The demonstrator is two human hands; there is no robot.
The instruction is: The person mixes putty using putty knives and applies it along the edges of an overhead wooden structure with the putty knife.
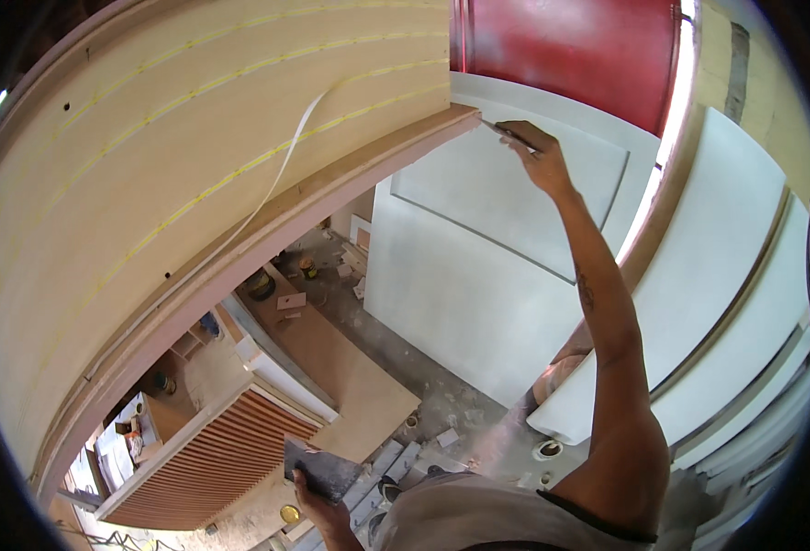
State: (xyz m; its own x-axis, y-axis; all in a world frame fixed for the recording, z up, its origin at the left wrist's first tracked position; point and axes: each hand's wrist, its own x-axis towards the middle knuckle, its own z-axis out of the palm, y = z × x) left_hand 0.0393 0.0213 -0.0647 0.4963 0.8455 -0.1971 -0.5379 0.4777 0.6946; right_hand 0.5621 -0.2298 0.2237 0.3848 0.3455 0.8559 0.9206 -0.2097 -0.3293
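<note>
My right hand is raised at the end of an outstretched arm, its fingers closed round a thin putty knife. The blade's tip meets the near end of the long panel edge, which has a pinkish coating along its underside. Low in the view, my left hand grips a dark flat plate with pale smears on it. Above the edge stretches a large tan panel with rows of yellow tape. A loose white strip hangs off that panel.
White door panels lean nearby, one ahead and others at the right. A red panel stands behind. Below are a slatted wooden counter, a brown board, a yellow tin, a white bucket and scattered floor scraps.
</note>
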